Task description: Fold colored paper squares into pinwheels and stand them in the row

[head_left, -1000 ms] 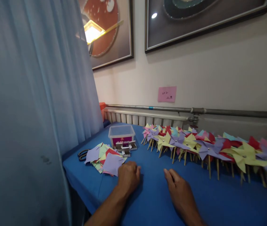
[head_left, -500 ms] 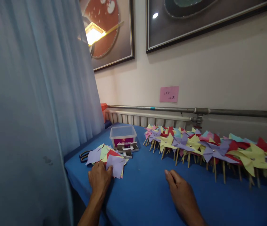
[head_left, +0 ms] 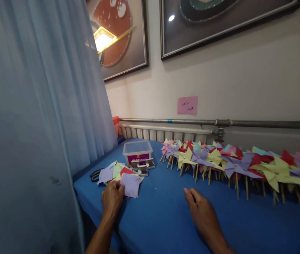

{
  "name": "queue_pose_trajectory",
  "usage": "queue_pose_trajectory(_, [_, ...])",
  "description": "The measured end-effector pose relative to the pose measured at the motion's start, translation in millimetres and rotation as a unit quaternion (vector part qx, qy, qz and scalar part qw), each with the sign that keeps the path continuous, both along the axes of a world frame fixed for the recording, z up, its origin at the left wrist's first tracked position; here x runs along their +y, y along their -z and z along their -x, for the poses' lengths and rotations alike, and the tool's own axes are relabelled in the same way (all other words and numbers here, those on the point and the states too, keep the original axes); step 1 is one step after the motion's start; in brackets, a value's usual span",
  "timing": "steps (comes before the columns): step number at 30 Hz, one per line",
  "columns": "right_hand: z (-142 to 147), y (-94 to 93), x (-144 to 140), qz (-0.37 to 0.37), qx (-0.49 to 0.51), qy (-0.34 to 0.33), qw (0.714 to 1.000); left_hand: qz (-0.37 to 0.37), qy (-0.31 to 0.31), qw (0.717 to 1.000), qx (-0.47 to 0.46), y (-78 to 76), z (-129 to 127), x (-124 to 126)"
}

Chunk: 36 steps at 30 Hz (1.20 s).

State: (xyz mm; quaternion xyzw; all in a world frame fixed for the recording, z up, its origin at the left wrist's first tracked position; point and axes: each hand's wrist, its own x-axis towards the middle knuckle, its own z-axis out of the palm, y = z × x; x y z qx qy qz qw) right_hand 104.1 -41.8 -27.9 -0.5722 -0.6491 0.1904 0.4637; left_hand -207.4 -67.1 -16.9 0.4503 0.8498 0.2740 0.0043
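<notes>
With the pile of paper squares (head_left: 118,173) as the middle of the dial and twelve pointing away from the person, the sheets lie loosely overlapped on the blue-covered table (head_left: 160,215), in lilac, pale green, yellow and red. A lilac square (head_left: 130,185) tops the pile towards four o'clock. The left hand (head_left: 112,198) comes in from seven o'clock, its fingers bent down at the pile's near edge and its thumb right beside the lilac square; the fingertips are hidden, so I cannot tell whether they pinch a sheet or only rest there. The right hand (head_left: 201,210) is well apart from the pile, between three and four o'clock, over bare blue cloth. Its fingers are curled in, with thumb and forefinger near each other; I cannot tell whether they meet or hold anything.

Black scissor handles (head_left: 95,175) poke out at nine o'clock, next to the paper. Just beside the pile at two o'clock sit small open boxes (head_left: 141,166), and behind them, at one, a clear plastic tub (head_left: 137,150) with a purple label. Around three o'clock a long, dense row of paper pinwheels (head_left: 236,165) on sticks stretches off to the edge of view.

Farther out, a pale radiator (head_left: 152,134) and a metal pipe (head_left: 192,122) run along the wall towards one and two o'clock, below a pink note (head_left: 187,105). A blue curtain (head_left: 33,116) hangs at ten
</notes>
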Motion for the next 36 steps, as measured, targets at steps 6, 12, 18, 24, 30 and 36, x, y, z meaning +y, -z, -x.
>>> queue_pose_trajectory(6, [-1,-0.5,-1,0.001,0.0,-0.002,1.0,0.002,-0.019,1.0,-0.003,-2.3,-1,1])
queue_pose_trajectory(12, [0,-4.6,-3,-0.001,0.002,-0.001,1.0,-0.027,0.012,0.997,-0.077,3.5,7,-1])
queue_pose_trajectory(18, [1,-6.4,-5,-0.016,0.004,-0.001,1.0,-0.009,0.003,1.0,-0.028,-3.6,0,-3])
queue_pose_trajectory(24, [2,-8.1,-7,-0.004,0.003,-0.002,1.0,0.01,0.03,0.999,-0.042,0.6,4,0])
queue_pose_trajectory(30, [1,-7.6,-5,0.0,0.005,0.003,1.0,-0.053,0.041,0.993,-0.099,9.2,12,1])
queue_pose_trajectory(36, [1,-7.6,-4,0.004,0.008,0.006,1.0,-0.169,0.075,0.974,-0.129,13.8,13,-1])
